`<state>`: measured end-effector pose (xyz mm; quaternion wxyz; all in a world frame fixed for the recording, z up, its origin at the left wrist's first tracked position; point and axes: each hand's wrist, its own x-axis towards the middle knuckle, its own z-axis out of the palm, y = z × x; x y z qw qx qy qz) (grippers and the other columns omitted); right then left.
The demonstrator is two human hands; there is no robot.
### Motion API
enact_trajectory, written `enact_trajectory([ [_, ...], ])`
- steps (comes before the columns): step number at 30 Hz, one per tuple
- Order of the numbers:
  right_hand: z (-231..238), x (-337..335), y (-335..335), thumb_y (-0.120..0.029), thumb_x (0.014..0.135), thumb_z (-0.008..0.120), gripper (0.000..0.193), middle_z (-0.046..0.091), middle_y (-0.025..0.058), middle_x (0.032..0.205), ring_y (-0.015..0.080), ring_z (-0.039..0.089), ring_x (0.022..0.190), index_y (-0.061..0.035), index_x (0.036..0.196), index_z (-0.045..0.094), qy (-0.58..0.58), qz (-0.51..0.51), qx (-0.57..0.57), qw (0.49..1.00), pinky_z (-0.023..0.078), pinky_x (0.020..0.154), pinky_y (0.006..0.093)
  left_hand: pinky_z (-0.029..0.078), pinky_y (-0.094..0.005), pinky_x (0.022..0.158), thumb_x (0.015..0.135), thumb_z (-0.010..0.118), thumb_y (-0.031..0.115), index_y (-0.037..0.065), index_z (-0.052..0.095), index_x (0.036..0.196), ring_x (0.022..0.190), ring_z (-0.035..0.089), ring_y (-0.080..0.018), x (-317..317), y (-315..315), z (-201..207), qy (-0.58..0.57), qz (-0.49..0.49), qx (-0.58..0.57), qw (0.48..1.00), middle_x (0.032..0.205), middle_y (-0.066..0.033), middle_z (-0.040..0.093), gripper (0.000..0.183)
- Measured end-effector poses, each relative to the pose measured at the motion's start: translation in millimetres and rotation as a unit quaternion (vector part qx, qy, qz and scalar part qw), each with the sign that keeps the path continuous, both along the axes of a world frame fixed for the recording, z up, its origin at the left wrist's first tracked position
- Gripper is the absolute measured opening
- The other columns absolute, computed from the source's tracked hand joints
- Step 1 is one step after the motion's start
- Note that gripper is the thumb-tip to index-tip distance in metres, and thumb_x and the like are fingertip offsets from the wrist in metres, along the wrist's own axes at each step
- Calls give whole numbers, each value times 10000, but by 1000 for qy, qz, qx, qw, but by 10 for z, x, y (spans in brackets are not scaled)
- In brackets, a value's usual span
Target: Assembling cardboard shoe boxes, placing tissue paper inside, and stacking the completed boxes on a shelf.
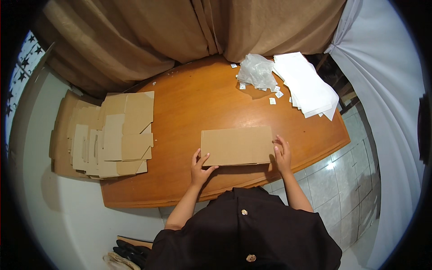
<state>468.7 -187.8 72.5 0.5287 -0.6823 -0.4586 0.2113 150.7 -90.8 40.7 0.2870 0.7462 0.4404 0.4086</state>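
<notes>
A closed brown cardboard box [237, 146] rests near the front edge of the wooden table, its long side facing me. My left hand [200, 169] grips its near left corner, thumb along the front edge and fingers at the left side. At the opposite end, my right hand [282, 155] presses against the right side, fingers pointing away from me. The box's underside and the right thumb are hidden from view.
Flattened cardboard pieces [112, 139] are stacked at the table's left end. Far right lie a pile of white paper sheets [306, 85], a clear plastic bag [257, 71] and several small white packets [272, 101]. Brown curtains [279, 27] hang behind the wooden table [180, 108].
</notes>
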Motion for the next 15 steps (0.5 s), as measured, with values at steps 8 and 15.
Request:
enact_trajectory([
  [8, -26, 453, 672, -176, 736, 676, 491, 574, 160, 1138, 287, 533, 1086, 2, 1167, 523, -7, 121, -34, 992, 395, 952, 355, 347, -430, 989, 735, 743, 217, 100, 655, 1052, 1206, 409, -362, 317, -284, 71, 57, 173, -1, 983, 1293, -198, 419, 349],
  [15, -112, 608, 696, -230, 673, 766, 467, 580, 114, 955, 236, 559, 925, -22, 1056, 596, 1, 287, -106, 952, 445, 831, 331, 184, -430, 1088, 882, 555, 324, 31, 207, 1418, 1348, 184, -381, 872, -755, -45, -78, 230, -109, 964, 1459, -244, 146, 703],
])
